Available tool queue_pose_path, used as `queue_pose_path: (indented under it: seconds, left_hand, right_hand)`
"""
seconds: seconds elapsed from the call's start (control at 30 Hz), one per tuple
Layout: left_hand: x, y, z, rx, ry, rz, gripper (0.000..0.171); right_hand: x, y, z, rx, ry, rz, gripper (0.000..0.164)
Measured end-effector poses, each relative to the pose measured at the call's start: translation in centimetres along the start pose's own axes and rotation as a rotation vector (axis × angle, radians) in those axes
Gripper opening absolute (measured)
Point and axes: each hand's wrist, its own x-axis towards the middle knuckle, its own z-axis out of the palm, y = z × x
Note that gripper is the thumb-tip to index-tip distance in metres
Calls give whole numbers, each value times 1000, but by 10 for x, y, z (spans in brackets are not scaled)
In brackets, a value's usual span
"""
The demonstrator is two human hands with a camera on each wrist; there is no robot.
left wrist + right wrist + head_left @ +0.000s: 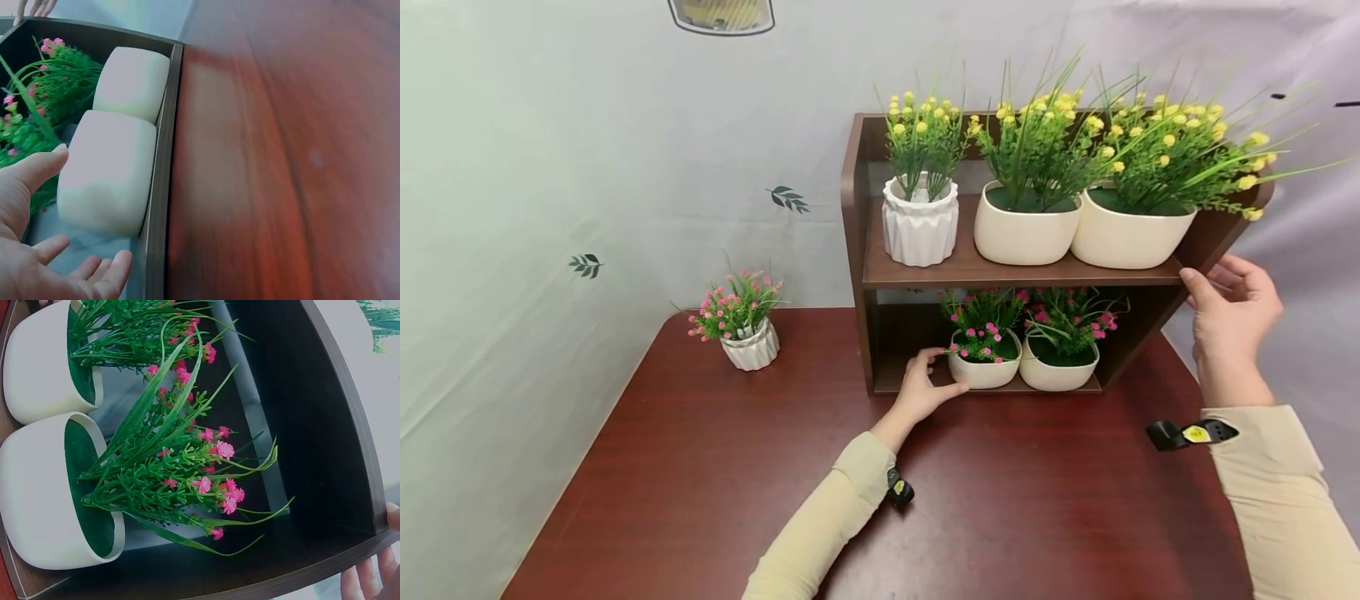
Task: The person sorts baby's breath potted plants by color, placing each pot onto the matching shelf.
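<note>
My left hand (919, 390) is beside the left cream oval pot (988, 373) of pink flowers on the lower shelf. Its thumb and fingers are spread; in the left wrist view a gap shows between fingertips and pot (107, 175). The right cream pot (1060, 373) of pink flowers stands right against it. My right hand (1236, 321) holds the right side of the brown two-tier shelf (853, 242), thumb at the front edge and fingers round the outside. In the right wrist view, fingers (369, 578) show beyond the side panel.
On the upper shelf stand a white ribbed pot (920, 225) and two cream oval pots (1028, 236), all with yellow flowers. Another white ribbed pot (752, 346) with pink flowers sits on the red-brown table (737, 467), to the left. Behind hangs a pale cloth (625, 150).
</note>
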Motion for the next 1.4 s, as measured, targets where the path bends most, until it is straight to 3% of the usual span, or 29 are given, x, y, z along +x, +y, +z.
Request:
queue_pose_path:
  seconds: [0.23,0.4,0.53,0.67,0.8,1.0,1.13,1.4]
  left_hand:
    - [-29,-11,-43,-95,2,49,57]
    - [-51,-25,-76,-97,116,99,43]
    - [-63,-35,-102,-88,224,99,37]
    - [-64,-45,-129,-11,370,108,35]
    - [-62,-58,-155,110,577,70,38]
    - [-56,-79,-186,134,791,-13,49]
    - [-50,-87,-203,138,837,-80,58]
    - [-37,-98,-229,129,820,-201,69]
  right_hand:
    - [-1,1,-1,9,-3,-37,30]
    - [-1,1,-3,-6,-9,-54,28]
    - [-3,2,-4,-14,1,-50,27]
    - [-3,1,-5,-19,16,-44,28]
    - [-3,2,-4,-56,9,-58,27]
    - [-3,2,-3,-62,11,-82,25]
    - [-3,4,-4,-48,5,-97,25]
    - [-5,10,-4,-39,-14,-126,27]
